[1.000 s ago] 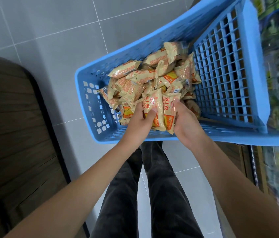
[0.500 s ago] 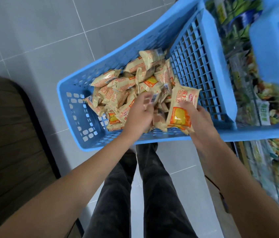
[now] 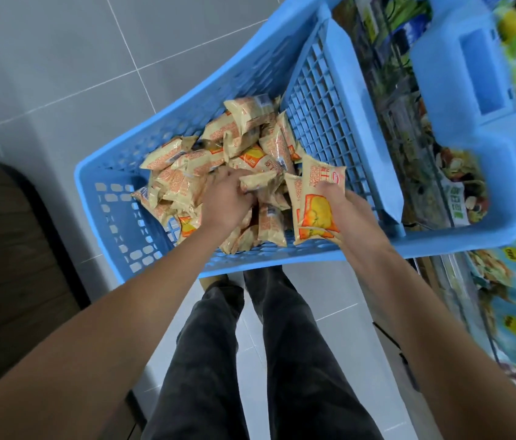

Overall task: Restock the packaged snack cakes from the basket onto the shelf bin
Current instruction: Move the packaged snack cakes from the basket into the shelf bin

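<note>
The blue basket (image 3: 142, 198) in front of me holds a big heap of snack cakes (image 3: 218, 160), so most restocking is left, I judge; my right hand (image 3: 342, 211) grips one upright packet (image 3: 317, 201); my left hand (image 3: 228, 201) curls round another packet (image 3: 258, 181) in the heap; the shelf bin (image 3: 472, 90) waits to my right.

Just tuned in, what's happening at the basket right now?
A person is standing over a blue basket with a heap of packaged snack cakes in it. The right hand grips a few packets, lifted at the basket's near right corner. The left hand is down in the heap, fingers curled round another packet. A blue shelf bin sits to the right among blurred shelf goods; nothing has gone into it yet that I can see.
</note>
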